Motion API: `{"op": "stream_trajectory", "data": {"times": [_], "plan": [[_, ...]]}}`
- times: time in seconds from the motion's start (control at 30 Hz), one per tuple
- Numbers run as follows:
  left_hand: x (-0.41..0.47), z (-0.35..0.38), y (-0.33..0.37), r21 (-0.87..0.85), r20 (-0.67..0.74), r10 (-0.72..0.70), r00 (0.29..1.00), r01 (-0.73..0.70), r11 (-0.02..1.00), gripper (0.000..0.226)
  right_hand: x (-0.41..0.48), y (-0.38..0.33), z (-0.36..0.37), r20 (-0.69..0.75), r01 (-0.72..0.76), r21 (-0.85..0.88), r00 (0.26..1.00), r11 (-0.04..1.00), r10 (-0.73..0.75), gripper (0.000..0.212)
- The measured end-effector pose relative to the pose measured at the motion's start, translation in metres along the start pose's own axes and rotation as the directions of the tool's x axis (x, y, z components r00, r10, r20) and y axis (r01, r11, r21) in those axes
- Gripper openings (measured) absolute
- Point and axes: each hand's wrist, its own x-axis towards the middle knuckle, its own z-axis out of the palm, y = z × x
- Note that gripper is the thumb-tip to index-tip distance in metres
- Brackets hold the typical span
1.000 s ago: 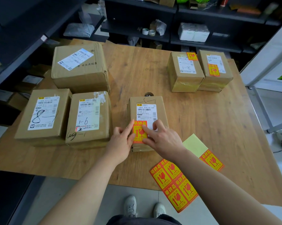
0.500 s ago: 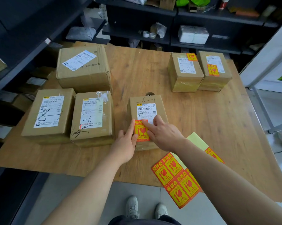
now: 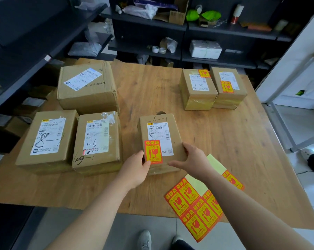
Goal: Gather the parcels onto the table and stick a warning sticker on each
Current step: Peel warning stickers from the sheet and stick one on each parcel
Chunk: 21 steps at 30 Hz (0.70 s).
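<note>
Left hand (image 3: 134,168): curled round the near-left corner of the middle parcel (image 3: 168,134), thumb on top just beside the sticker's lower edge.
Right hand (image 3: 195,159): gripping the same parcel at its near-right corner, fingers on the right edge, thumb along the near edge.
Middle parcel: flat on the tabletop (image 3: 234,141), near the front edge, white shipping label facing up.
Warning sticker (image 3: 153,152): red and yellow, stuck on the parcel's top at the near left, overlapping the label's lower-left corner.
Sticker sheet (image 3: 196,204): on the tabletop under the right forearm, hanging over the front edge, pale backing bare at its far end.
Parcel marked 1-8 (image 3: 197,94): back right, warning sticker at its far corner.
Rightmost parcel (image 3: 230,94): touching the 1-8 parcel, warning sticker on top.
Parcel marked 1-6 (image 3: 96,141): left of the middle parcel, apart from it.
Leftmost parcel (image 3: 46,139): just beside the 1-6 parcel.
Large parcel (image 3: 87,87): behind those two.
</note>
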Motion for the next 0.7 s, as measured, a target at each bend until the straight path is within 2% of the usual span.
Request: {"op": "stream_trajectory", "data": {"times": [0.17, 0.4, 0.57, 0.7], "plan": [[0.034, -0.02, 0.018, -0.084, -0.088, 0.045, 0.995, -0.053, 0.995, 0.025, 0.032, -0.014, -0.023, -0.069, 0.019, 0.066, 0.998, 0.998, -0.014, 0.052], [0.15, -0.062, 0.056, -0.134, -0.244, 0.036, 0.969, -0.07, 0.988, 0.025, 0.145, -0.043, -0.074, -0.113, 0.055, 0.102, 0.993, 0.993, -0.043, 0.055], [0.233, -0.076, 0.064, -0.087, -0.241, 0.018, 0.97, -0.04, 0.995, 0.034, 0.228, -0.05, -0.092, -0.122, 0.032, 0.007, 0.992, 0.999, -0.031, 0.053], [0.278, -0.073, 0.055, -0.061, -0.197, -0.015, 0.98, 0.003, 0.998, 0.031, 0.277, -0.045, -0.089, -0.093, -0.01, -0.054, 0.996, 0.999, 0.005, 0.053]]}}
